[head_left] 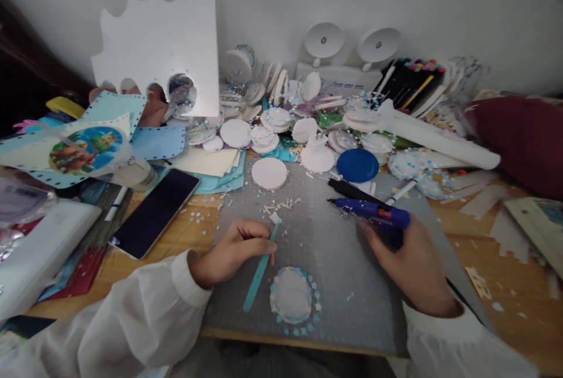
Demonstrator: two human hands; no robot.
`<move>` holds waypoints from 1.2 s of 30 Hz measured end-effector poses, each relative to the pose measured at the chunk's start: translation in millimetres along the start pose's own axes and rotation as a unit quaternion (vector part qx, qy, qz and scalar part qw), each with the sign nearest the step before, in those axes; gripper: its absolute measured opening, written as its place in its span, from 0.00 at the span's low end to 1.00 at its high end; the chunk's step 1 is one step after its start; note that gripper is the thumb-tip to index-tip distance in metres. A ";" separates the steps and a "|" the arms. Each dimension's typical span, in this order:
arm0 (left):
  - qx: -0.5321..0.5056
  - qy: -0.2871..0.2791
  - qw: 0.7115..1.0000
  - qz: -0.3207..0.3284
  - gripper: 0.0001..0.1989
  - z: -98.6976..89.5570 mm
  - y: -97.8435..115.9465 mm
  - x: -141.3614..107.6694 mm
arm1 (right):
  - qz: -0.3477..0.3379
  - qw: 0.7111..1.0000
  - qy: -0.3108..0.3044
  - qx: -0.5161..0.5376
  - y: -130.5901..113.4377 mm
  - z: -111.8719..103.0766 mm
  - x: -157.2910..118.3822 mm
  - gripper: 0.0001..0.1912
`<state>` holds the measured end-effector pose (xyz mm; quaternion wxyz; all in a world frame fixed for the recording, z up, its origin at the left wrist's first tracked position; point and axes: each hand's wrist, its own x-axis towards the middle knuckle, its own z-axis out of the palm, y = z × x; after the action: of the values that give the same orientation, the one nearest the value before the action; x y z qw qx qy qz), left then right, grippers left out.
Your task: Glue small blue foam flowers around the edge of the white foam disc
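Note:
Between the thumb and fingers of my left hand (pixel 244 248) is a teal craft stick (pixel 256 283), slanting over the grey cutting mat (pixel 347 284). A small white piece (pixel 274 218) shows at the stick's upper end. My right hand (pixel 411 264) grips a blue hot glue gun (pixel 373 211) at the mat's right side, its nozzle pointing left; some fingers are hidden behind it. Below and right of the stick lies a round white disc (pixel 291 296) edged with small blue and white stars. A plain white disc (pixel 269 173) lies farther back on the mat.
A phone (pixel 156 213) and a white marker (pixel 116 203) lie on the left. Stacked decorated discs (pixel 276 119) crowd the back, near a blue disc (pixel 357 165) and a long white roll (pixel 444 135). White scraps (pixel 285 205) are scattered on the mat.

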<state>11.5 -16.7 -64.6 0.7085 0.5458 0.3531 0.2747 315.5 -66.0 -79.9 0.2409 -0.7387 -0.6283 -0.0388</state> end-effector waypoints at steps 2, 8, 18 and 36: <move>-0.047 0.026 0.998 -0.016 0.12 2.0 0.6 1.0 | -0.047 0.997 0.057 0.009 -1.7 -6.5 -3.0 0.25; -0.128 0.038 0.991 -0.025 0.13 5.5 7.2 4.2 | -0.197 0.963 0.168 0.074 -54.1 -36.7 -8.6 0.18; -0.139 0.016 0.990 -0.007 0.22 6.3 5.2 4.9 | -0.546 0.825 0.051 0.136 -135.9 -10.7 16.8 0.12; 0.333 -0.208 0.912 0.119 0.10 -1.3 10.4 -1.6 | -0.026 0.810 -0.095 0.578 -91.4 8.4 0.7 0.04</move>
<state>9.4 -14.6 -54.3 0.5051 0.8327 0.2018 0.1037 227.1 -53.4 -59.0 0.5611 -0.4467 -0.5738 0.3955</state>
